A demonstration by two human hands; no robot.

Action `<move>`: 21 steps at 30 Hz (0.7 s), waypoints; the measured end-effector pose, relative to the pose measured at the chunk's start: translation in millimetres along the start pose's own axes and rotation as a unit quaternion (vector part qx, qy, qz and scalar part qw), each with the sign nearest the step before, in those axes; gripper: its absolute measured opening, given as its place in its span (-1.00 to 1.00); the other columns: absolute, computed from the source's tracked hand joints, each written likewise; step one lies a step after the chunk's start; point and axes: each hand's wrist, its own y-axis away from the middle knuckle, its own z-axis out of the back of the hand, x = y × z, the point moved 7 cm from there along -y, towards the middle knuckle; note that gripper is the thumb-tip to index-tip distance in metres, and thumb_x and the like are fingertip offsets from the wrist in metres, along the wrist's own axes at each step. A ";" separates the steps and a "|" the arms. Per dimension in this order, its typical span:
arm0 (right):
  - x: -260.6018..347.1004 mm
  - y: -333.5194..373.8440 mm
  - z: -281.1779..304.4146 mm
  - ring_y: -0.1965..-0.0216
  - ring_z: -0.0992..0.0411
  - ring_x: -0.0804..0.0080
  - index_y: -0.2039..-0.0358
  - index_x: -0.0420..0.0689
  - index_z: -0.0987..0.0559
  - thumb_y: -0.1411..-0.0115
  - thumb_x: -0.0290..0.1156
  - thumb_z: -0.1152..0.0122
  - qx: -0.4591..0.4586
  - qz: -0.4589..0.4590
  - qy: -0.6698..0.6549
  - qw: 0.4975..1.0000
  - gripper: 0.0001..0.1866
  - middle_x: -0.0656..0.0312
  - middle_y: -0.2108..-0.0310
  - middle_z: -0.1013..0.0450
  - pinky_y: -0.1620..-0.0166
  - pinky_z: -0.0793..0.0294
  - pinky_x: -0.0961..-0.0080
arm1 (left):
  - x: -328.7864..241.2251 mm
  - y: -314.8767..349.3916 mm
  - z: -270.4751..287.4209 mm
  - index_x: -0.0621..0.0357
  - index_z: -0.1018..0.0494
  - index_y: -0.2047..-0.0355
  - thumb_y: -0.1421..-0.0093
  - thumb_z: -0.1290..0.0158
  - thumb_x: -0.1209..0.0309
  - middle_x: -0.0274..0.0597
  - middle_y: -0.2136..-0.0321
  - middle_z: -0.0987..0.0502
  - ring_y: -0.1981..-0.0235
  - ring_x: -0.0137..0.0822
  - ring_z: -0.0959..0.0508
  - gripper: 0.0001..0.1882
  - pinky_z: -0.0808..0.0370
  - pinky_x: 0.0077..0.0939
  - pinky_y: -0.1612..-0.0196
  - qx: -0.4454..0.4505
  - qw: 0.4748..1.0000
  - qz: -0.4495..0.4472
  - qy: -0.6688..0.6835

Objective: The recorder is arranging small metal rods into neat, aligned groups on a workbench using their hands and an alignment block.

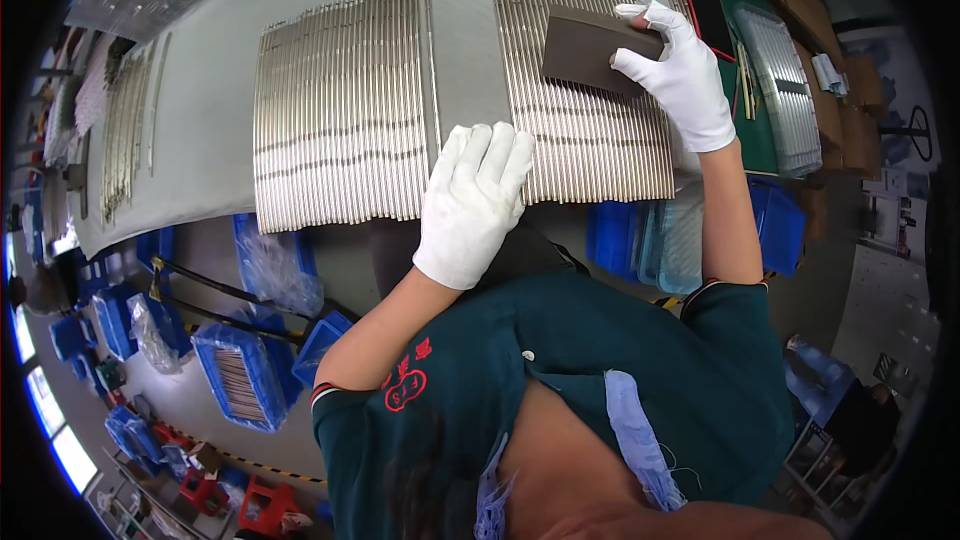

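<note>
My right hand (688, 85), in a white glove with some fingertips bare, grips a dark grey-brown rectangular block (585, 48) by its right end. The block lies across the upper part of the right-hand row of thin silvery metal rods (600, 155). My left hand (470, 202), gloved in white too, rests flat with fingers stretched forward, at the near left edge of that row. Left of it lies another row of similar rods (340, 120), packed side by side. A single rod (432, 60) sits apart, just right of this left row.
The rods lie on a grey-covered table (205, 90). More rods (128, 130) are at its far left. A red-edged dark tablet or phone (705, 10) and a clear plastic tray (780, 90) lie on the right. Blue bins (245, 370) stand on the floor below left.
</note>
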 end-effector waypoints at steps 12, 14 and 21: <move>57.1 16.3 -32.6 0.03 -0.61 0.14 -0.22 0.04 -0.58 -0.10 -0.56 -0.38 0.198 0.142 -0.105 0.964 -0.38 0.13 0.00 -0.63 -0.03 -0.60 0.35 | 1.8 1.5 -3.8 0.26 -0.45 -0.01 0.12 -0.18 0.47 -0.12 0.16 -0.48 0.10 -0.14 -0.49 -0.41 -0.47 -0.24 -0.09 -0.025 0.999 -0.003 -0.021; 81.0 11.3 -50.2 0.11 -0.61 0.09 -0.18 0.10 -0.61 -0.11 -0.51 -0.39 0.154 0.239 -0.053 0.957 -0.42 0.13 0.06 -0.63 0.03 -0.61 0.33 | 1.5 5.1 -4.5 0.26 -0.46 -0.01 0.12 -0.18 0.48 -0.12 0.16 -0.48 0.10 -0.15 -0.49 -0.42 -0.47 -0.24 -0.09 -0.026 1.000 0.002 -0.005; 61.4 5.1 -30.7 0.13 -0.61 0.14 -0.15 0.04 -0.63 -0.02 -0.61 -0.40 0.177 0.175 -0.076 0.966 -0.39 0.15 0.08 -0.64 0.04 -0.59 0.34 | 3.7 1.7 -1.9 0.24 -0.47 -0.02 0.11 -0.18 0.47 -0.13 0.16 -0.48 0.11 -0.15 -0.49 -0.42 -0.48 -0.26 -0.07 -0.021 1.000 0.001 0.004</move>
